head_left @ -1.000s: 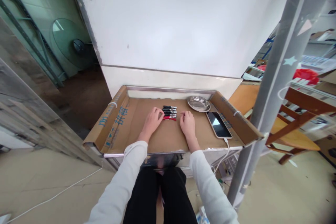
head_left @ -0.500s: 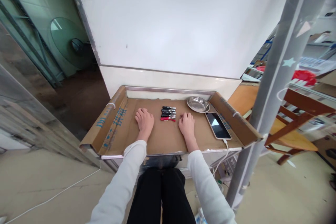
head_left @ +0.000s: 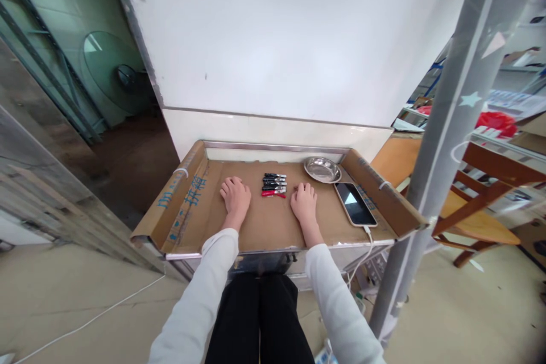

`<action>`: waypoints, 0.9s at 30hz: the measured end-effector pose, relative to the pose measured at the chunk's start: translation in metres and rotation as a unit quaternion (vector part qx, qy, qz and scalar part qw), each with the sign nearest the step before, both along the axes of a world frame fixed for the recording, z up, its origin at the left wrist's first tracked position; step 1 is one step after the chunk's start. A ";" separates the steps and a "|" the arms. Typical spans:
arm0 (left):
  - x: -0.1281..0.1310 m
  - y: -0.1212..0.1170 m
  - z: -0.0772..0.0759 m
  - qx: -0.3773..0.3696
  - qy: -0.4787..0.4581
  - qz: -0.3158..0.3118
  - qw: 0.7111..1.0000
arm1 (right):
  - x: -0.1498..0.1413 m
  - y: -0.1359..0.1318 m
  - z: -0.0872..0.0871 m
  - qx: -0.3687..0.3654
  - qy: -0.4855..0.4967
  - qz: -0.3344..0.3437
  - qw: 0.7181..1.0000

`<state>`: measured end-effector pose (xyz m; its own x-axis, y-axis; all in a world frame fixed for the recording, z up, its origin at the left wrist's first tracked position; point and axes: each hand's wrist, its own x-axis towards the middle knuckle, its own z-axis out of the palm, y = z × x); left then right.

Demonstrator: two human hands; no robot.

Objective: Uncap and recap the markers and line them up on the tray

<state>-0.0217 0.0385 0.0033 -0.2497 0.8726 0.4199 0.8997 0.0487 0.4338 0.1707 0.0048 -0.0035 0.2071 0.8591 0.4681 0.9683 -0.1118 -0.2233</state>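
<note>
My left hand [head_left: 236, 196] rests palm down on the cardboard-covered tabletop [head_left: 264, 226], fingers loosely bent and a little apart, holding nothing. To the right of the markers, my right hand [head_left: 304, 202] lies the same way, also without anything in it. Between the two hands sits a row of several black markers [head_left: 274, 182], laid sideways one above another. At the near end of that row is a red marker [head_left: 273, 194]. Neither hand touches the markers.
A round metal dish [head_left: 323, 169] stands at the back right. In front of it lies a phone [head_left: 355, 205] with a white cable [head_left: 369, 239] running off the front edge. Cardboard flaps [head_left: 170, 196] border both sides. A grey post [head_left: 443, 119] rises at the right, beside a wooden chair [head_left: 482, 224].
</note>
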 end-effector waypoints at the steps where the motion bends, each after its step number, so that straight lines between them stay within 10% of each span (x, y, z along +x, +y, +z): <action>1: 0.000 0.000 0.000 -0.003 -0.001 -0.001 1.000 | 0.000 0.000 0.001 -0.004 -0.002 -0.001 1.000; 19: 0.000 0.004 0.000 -0.030 -0.022 -0.056 0.998 | -0.005 -0.003 0.005 -0.032 -0.038 -0.015 0.999; 27: 0.003 -0.003 0.009 0.061 -0.046 -0.373 0.925 | -0.004 -0.001 0.003 0.042 0.021 0.076 0.996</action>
<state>-0.0188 0.0353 0.0124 0.3629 0.7639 0.5336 0.6216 -0.6251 0.4722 0.1670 0.0041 -0.0003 0.0982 0.8398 0.5339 0.9622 0.0568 -0.2665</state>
